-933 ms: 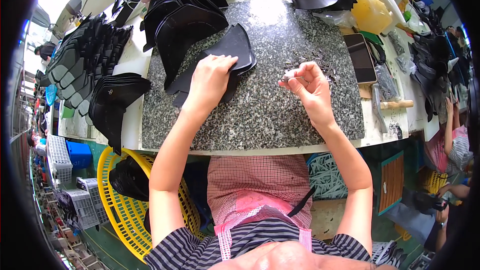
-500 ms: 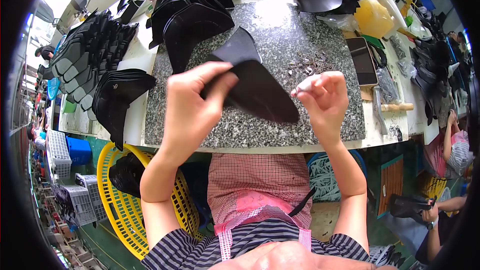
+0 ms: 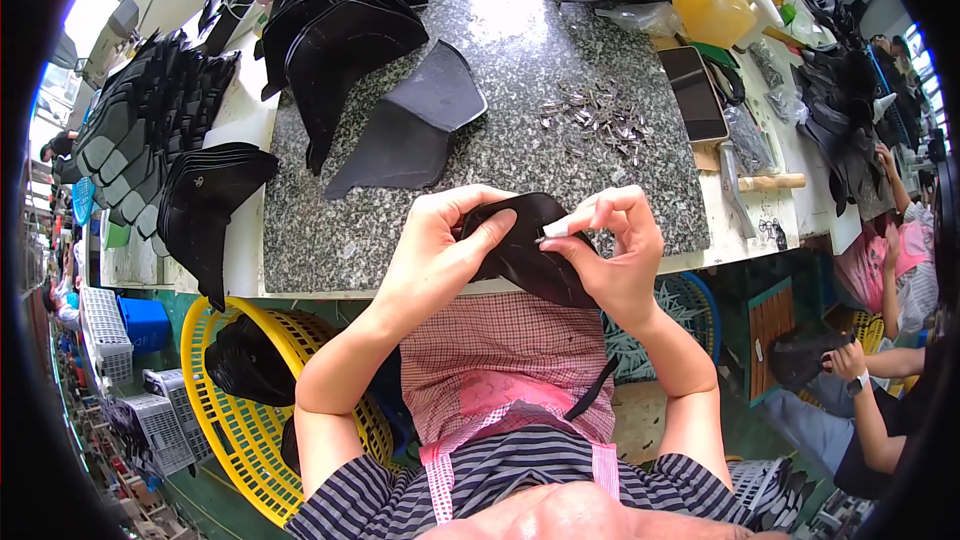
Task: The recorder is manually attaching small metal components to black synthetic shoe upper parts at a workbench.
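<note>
My left hand (image 3: 440,250) is closed on a black shoe-upper piece (image 3: 540,280), thumb on top, over the front edge of the bench. My right hand (image 3: 615,250) pinches a small metal piece (image 3: 541,239) against the black piece's face; a white wrap covers one fingertip. Part of the black piece is hidden behind the fingers. Beyond my hands, another dark cut piece (image 3: 420,125) lies flat on the speckled stone slab (image 3: 350,245). Several loose metal bits (image 3: 605,120) are scattered on the slab's right side.
Stacks of black pieces (image 3: 340,40) stand at the back left, with another stack (image 3: 210,190) by the left edge. A phone (image 3: 694,95) and a hammer (image 3: 740,185) lie at the right. A yellow basket (image 3: 230,420) stands below left. Co-workers' arms (image 3: 870,390) show at the right.
The black piece has come down toward the bench's front edge in my left hand. My right hand has moved left and now meets it. The flat piece behind is uncovered.
</note>
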The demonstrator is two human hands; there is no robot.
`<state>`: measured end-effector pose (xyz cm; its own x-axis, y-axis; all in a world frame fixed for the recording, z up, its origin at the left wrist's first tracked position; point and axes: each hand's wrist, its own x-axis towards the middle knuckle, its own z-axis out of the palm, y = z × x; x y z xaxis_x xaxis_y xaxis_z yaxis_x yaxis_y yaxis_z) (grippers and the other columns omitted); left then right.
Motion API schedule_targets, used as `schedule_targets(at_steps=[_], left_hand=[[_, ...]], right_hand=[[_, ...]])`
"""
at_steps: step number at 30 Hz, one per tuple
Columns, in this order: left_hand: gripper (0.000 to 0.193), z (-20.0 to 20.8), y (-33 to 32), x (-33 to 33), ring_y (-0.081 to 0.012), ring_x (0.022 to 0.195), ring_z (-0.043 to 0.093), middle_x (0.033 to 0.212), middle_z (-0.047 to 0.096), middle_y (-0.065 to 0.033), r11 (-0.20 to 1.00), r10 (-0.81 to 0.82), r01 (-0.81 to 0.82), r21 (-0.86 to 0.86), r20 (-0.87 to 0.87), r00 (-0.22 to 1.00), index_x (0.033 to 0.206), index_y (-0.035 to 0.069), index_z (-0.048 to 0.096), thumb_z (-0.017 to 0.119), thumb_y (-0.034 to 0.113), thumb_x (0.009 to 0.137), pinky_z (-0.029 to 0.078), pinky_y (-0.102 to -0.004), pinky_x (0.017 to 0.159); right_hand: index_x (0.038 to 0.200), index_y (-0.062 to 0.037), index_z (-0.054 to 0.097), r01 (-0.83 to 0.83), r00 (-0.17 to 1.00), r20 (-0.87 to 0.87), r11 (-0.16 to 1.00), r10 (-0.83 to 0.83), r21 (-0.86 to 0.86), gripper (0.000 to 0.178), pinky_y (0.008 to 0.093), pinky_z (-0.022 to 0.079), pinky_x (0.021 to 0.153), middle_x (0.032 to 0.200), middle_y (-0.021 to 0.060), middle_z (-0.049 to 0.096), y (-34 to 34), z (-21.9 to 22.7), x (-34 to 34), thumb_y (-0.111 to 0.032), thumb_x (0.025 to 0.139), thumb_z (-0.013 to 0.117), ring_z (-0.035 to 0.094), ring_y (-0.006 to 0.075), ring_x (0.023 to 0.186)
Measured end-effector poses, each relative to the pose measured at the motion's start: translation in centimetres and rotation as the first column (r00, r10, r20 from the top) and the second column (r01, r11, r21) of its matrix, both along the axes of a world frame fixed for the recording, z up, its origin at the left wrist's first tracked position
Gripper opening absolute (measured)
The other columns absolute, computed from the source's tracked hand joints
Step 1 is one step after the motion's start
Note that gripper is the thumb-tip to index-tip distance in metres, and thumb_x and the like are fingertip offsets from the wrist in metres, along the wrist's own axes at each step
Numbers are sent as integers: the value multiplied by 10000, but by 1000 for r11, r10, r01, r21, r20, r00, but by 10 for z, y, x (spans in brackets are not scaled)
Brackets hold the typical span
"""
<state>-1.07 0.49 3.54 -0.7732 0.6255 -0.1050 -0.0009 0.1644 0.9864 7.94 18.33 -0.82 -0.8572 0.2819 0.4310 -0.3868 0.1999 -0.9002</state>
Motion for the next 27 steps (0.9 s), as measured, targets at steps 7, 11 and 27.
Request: schedule_targets(at_steps=[7,11,27], left_hand=[[132,-4,0,2,-32,825,588,895,663,22,999,-32,31,12,125,992,1046,-8,675,646,70,944,496,-213,749],[124,-2,2,6,-25,811,579,884,657,25,999,-33,30,26,125,992,1033,-5,676,650,77,943,490,-209,735],[237,7,1,35,-207,936,701,1011,724,-117,996,7,19,87,-292,957,1067,32,708,641,-67,863,539,-304,845]], right_hand=[[923,-82,396,47,996,76,994,-40,-100,475,292,515,789,817,80,647,2,-4,0,124,726,776,665,157,836],[898,-92,392,40,997,74,997,-35,-63,470,291,481,822,813,66,643,5,1,0,103,731,785,648,140,834],[945,-91,403,248,954,-216,955,-211,165,428,330,494,806,833,88,704,2,16,-7,48,769,768,684,177,740]])
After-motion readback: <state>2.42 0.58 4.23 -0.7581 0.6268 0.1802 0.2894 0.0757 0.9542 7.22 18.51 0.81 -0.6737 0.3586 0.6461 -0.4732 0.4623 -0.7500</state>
